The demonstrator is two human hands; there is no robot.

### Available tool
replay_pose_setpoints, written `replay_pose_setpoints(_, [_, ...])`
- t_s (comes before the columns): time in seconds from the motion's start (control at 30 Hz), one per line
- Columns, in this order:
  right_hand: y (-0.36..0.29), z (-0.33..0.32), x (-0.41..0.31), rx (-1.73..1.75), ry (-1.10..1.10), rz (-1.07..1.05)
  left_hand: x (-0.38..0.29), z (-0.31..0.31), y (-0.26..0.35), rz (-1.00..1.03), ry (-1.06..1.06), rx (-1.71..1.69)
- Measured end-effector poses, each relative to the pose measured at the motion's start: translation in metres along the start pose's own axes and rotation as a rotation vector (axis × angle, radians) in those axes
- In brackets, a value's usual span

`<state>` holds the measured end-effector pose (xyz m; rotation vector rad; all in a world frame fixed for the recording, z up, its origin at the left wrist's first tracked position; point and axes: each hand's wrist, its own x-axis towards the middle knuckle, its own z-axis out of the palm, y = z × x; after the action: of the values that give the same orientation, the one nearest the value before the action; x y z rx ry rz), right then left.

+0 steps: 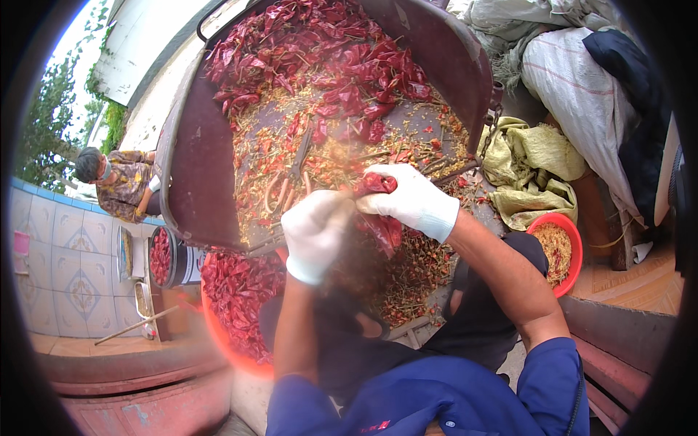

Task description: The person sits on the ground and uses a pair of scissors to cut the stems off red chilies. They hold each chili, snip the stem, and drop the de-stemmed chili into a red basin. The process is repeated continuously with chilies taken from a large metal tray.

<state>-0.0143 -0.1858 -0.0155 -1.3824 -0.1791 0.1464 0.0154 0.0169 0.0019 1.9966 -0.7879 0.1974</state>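
My right hand (411, 196), in a white knit glove, grips a dried red chili pepper (376, 185) above the near edge of the metal cart bed (202, 163). Close beside it is my left hand (319, 234), gloved too, fingers curled together and slightly blurred. Whether something is pinched in them cannot be told. Another red chili (386, 235) shows just below my right hand; what supports it is unclear. Scissors (297, 163) with orange-brown handles lie on the seed-strewn bed. Beyond them is a heap of dried chilies (327, 54).
An orange-red tub (218, 338) of chilies stands at my left. Stems and seeds (417, 272) cover the ground between my legs. To the right are a red basin (575, 272) of seeds and yellow woven sacks (537, 152). A masked person (122, 180) is at far left, near a chili-filled bucket (172, 267).
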Motion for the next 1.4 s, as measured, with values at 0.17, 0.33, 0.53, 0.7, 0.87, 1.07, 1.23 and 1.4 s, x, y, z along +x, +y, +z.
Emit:
replay_pose_setpoints(0.17, [-0.001,0.003,-0.002,0.178,-0.013,0.108,-0.001,0.000,0.002,-0.291,-0.003,-0.243])
replay_pose_setpoints(0.33, [-0.001,0.004,0.001,-0.191,0.103,-0.046,0.003,0.000,0.005,-0.012,0.032,0.019])
replay_pose_setpoints(0.53, [0.012,0.004,0.005,-0.349,0.198,-0.112,0.006,0.002,-0.001,0.286,0.069,0.343])
replay_pose_setpoints(0.7, [0.009,0.006,0.005,-0.325,0.190,-0.081,0.005,0.002,0.002,0.319,0.056,0.473])
replay_pose_setpoints(0.87, [0.005,0.002,0.001,-0.031,0.088,-0.056,-0.004,0.012,0.000,-0.048,0.084,0.098])
replay_pose_setpoints(1.07, [-0.018,0.017,-0.015,0.307,-0.222,0.086,0.012,0.000,-0.032,-0.609,0.409,-1.012])
replay_pose_setpoints(1.23, [-0.017,0.014,-0.011,0.150,-0.200,0.029,0.038,-0.019,-0.059,-0.550,0.361,-0.523])
replay_pose_setpoints(1.4, [-0.014,0.016,-0.001,0.022,-0.114,-0.011,0.082,-0.009,-0.087,-0.330,0.145,0.449])
